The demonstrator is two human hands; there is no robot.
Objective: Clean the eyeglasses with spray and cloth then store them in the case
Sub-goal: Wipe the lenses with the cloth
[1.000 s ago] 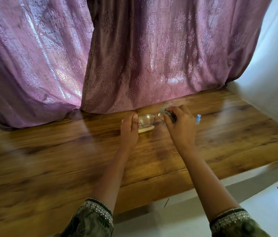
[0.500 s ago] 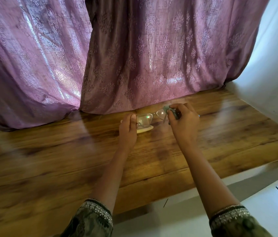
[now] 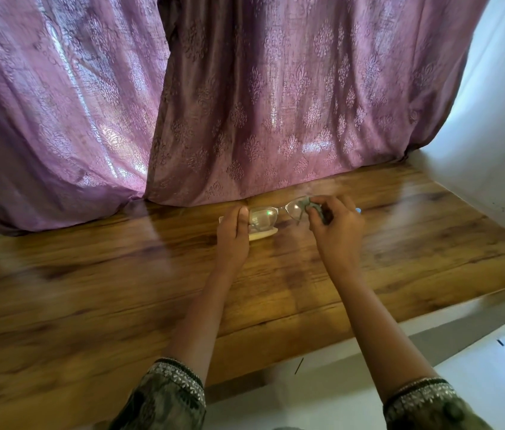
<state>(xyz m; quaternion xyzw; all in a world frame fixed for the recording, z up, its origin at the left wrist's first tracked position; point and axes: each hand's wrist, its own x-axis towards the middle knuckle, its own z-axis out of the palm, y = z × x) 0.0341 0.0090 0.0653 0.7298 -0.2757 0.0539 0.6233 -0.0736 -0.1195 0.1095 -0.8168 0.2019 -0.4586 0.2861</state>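
Note:
Thin-framed eyeglasses [image 3: 271,215] are held just above the far middle of the wooden table [image 3: 121,290]. My left hand [image 3: 234,235] pinches their left end beside the left lens. My right hand [image 3: 335,231] grips a small grey cloth [image 3: 311,207] pressed against the right lens. A cream-coloured case [image 3: 262,235] lies on the table under the glasses, partly hidden by my left hand. Only the light blue tip of a small spray bottle [image 3: 358,210] shows behind my right hand.
Purple patterned curtains [image 3: 245,103] hang along the table's back edge, right behind the glasses. A white wall [image 3: 499,135] bounds the table on the right. The table's front edge runs across under my forearms, with white floor below.
The glasses' right side has risen slightly and the cloth has shifted over the right lens. My right hand now covers more of the spray bottle. My left hand has stayed put.

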